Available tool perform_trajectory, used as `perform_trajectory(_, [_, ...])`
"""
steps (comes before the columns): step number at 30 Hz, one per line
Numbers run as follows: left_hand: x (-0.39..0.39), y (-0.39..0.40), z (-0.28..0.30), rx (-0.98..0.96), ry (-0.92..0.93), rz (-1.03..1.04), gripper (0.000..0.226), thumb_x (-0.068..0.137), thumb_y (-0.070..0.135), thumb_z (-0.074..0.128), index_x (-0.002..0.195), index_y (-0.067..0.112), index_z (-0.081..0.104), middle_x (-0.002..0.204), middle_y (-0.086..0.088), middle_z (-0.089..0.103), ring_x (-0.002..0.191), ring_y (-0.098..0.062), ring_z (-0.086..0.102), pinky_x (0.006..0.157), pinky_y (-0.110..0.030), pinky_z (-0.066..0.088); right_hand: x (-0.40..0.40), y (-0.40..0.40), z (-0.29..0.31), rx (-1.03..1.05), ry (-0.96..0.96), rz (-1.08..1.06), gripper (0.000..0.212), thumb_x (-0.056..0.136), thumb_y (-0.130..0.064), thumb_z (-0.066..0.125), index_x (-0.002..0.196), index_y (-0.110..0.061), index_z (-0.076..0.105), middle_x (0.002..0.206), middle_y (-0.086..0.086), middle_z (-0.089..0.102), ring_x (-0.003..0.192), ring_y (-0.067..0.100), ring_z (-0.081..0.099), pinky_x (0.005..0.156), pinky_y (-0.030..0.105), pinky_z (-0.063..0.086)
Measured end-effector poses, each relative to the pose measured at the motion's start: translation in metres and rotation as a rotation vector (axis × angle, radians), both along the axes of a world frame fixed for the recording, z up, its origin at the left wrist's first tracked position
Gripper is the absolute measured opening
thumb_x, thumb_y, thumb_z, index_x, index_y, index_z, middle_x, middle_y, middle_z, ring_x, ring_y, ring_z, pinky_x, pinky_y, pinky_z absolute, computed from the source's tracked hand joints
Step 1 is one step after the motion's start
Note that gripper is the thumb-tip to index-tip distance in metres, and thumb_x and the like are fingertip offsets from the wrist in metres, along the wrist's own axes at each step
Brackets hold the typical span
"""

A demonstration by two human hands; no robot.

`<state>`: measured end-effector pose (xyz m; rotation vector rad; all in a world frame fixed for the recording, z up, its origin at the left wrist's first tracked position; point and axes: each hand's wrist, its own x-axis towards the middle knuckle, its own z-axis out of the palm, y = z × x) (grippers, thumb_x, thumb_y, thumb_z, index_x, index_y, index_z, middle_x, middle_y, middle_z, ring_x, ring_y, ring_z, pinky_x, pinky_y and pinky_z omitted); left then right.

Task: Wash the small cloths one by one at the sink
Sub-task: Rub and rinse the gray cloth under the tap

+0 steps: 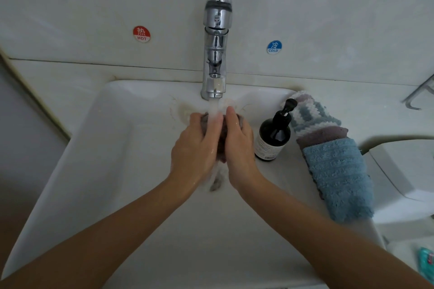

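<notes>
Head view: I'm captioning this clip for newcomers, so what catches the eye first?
Both hands, left hand and right hand, squeeze a dark cloth under the running tap mid-sink. Right of them on the sink rim stand a dark pump bottle and a row of folded cloths.

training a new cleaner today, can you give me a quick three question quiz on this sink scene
1. True or false: water runs from the chrome tap onto the dark mauve cloth held between the left hand and right hand.
2. Which cloth lies nearest the camera on the white sink's right rim? A) light blue fluffy cloth B) striped blue and white cloth C) mauve folded cloth
3. Fill in: the round red sticker left of the tap reads ____.

Key: 1 true. 2 A, the light blue fluffy cloth. 3 HOT.
</notes>
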<state>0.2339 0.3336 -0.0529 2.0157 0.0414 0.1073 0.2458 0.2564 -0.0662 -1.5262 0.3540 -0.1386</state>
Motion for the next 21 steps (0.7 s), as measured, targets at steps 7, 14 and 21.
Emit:
perform_trajectory(7, [0.002, 0.001, -0.008, -0.087, -0.038, 0.054, 0.037, 0.097, 0.044, 0.043, 0.069, 0.023, 0.055, 0.059, 0.007, 0.057, 0.059, -0.012, 0.058, 0.055, -0.025, 0.044, -0.008, 0.003, 0.008, 0.078, 0.092, 0.012, 0.049, 0.09, -0.049, 0.057, 0.055, -0.016, 0.058, 0.055, -0.002, 0.06, 0.078, 0.036, 0.068, 0.074, 0.053, 0.057])
perform_trajectory(14, [0.006, 0.001, -0.015, -0.068, -0.123, 0.031, 0.04, 0.101, 0.031, 0.043, 0.07, 0.013, 0.06, 0.057, 0.0, 0.059, 0.052, -0.011, 0.056, 0.047, -0.022, 0.043, -0.005, 0.002, 0.004, -0.135, 0.028, 0.022, 0.04, 0.099, -0.032, 0.043, 0.064, -0.017, 0.051, 0.059, 0.004, 0.051, 0.061, 0.022, 0.053, 0.067, 0.052, 0.055])
perform_trajectory(21, [0.008, 0.004, -0.006, -0.167, -0.09, 0.062, 0.002, 0.102, 0.027, 0.044, 0.103, 0.026, 0.045, 0.081, 0.017, 0.055, 0.069, 0.008, 0.056, 0.057, -0.008, 0.042, -0.004, -0.002, 0.005, -0.128, -0.149, 0.091, 0.013, 0.097, -0.036, 0.053, 0.087, -0.031, 0.059, 0.076, 0.0, 0.063, 0.072, 0.02, 0.062, 0.07, 0.047, 0.057])
